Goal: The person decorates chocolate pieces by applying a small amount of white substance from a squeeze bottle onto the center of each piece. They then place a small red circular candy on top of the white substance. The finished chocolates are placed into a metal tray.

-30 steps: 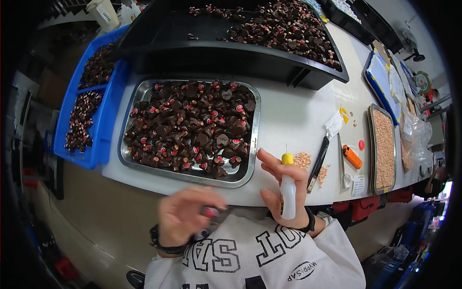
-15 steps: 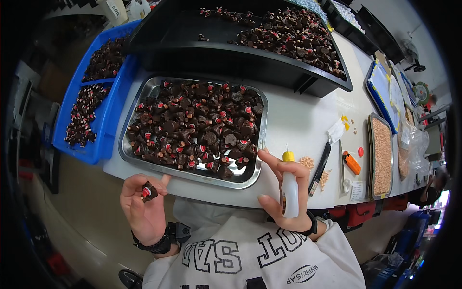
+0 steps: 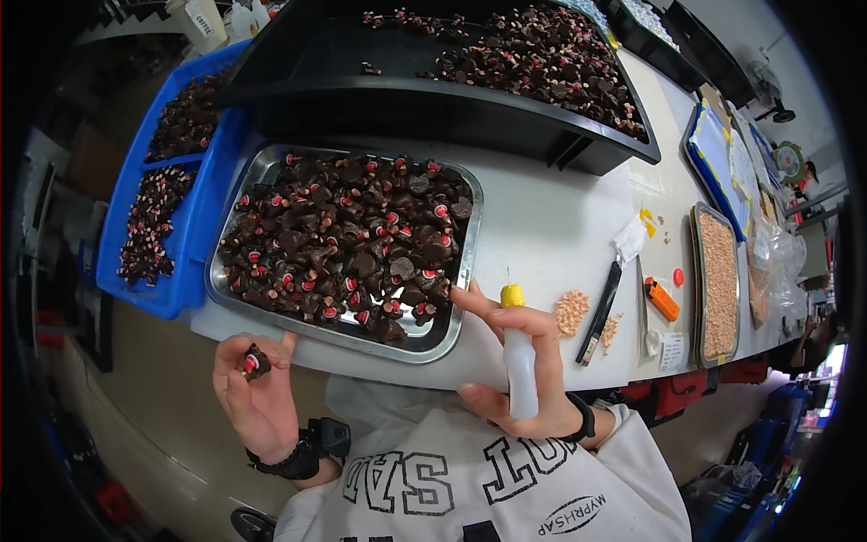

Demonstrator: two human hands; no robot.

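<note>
Between the fingertips of my left hand [image 3: 262, 406] is a small dark brown figurine piece [image 3: 256, 362] with a red-and-white spot. My right hand [image 3: 553, 411] is wrapped around a small translucent squeeze bottle [image 3: 520, 370] with a yellow cap and a thin needle tip pointing up. Extended fingers of the right hand touch the near right rim of a metal tray [image 3: 465, 271]. Many similar brown pieces [image 3: 352, 230] fill that tray. The left hand's fingers are by the tray's near left edge.
A blue divided bin [image 3: 203, 226] of brown pieces adjoins the tray's left side. Behind stands a large black bin [image 3: 406, 99]. To the right lie a black-handled cutter [image 3: 601, 316], an orange lighter [image 3: 662, 299], small beige bits [image 3: 571, 312] and a tray of beige bits [image 3: 719, 280].
The metal tray has shifted left, toward the blue bin. Both hands have moved left with it, still holding the piece and the bottle.
</note>
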